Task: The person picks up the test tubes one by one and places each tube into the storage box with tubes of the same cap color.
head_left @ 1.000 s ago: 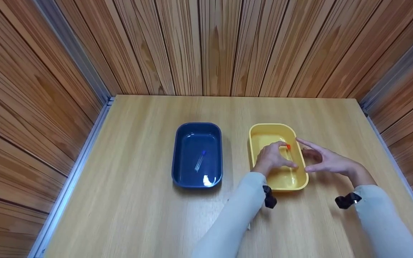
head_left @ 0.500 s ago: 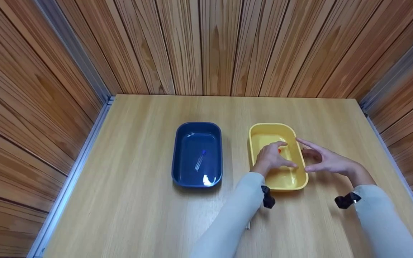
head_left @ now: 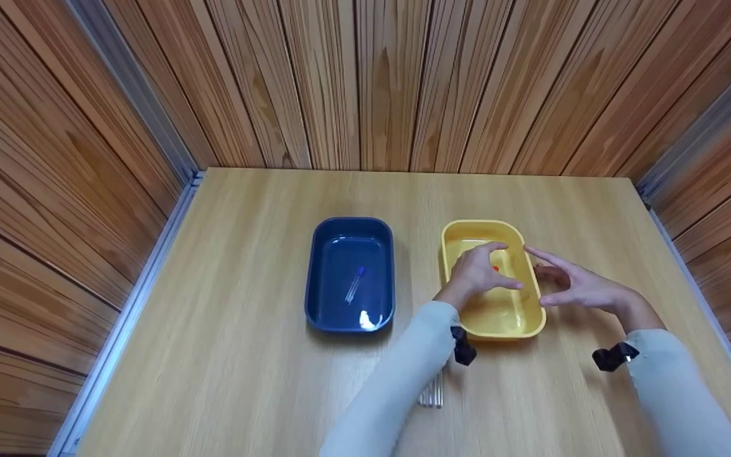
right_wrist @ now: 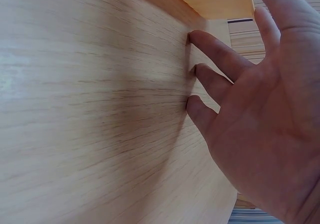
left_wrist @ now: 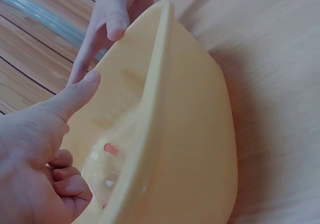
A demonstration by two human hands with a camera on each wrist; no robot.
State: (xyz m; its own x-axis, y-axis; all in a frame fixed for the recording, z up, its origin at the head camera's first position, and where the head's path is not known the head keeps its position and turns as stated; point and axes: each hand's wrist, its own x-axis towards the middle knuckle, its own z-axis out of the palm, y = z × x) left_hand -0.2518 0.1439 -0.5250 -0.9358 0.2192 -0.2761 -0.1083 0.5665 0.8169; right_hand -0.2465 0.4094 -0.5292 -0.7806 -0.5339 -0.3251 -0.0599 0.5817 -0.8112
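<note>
Over the yellow tray (head_left: 504, 327) hovers my left hand (head_left: 476, 274), thumb and index finger spread apart with nothing between them. The left wrist view shows its other fingers curled in above the tray. Inside lies a small clear tube with a red cap (left_wrist: 111, 149), partly hidden by the hand and the tray wall. My right hand (head_left: 584, 289) rests against the tray's right side, index fingertip and thumb at the rim. In the right wrist view its other fingertips (right_wrist: 192, 37) touch the tabletop, bent only slightly.
Left of the yellow tray stands a dark blue tray (head_left: 321, 317) with a blue-capped clear tube (head_left: 354, 285) in it. Several clear tubes (head_left: 430, 393) lie on the table (head_left: 245, 381) beside the left forearm, partly covered by it. Wooden walls (head_left: 384, 89) enclose the table.
The red cap has dropped from my left fingers to the tray floor. The left hand and forearm have drawn slightly left, uncovering more clear tubes. My right hand has stayed put.
</note>
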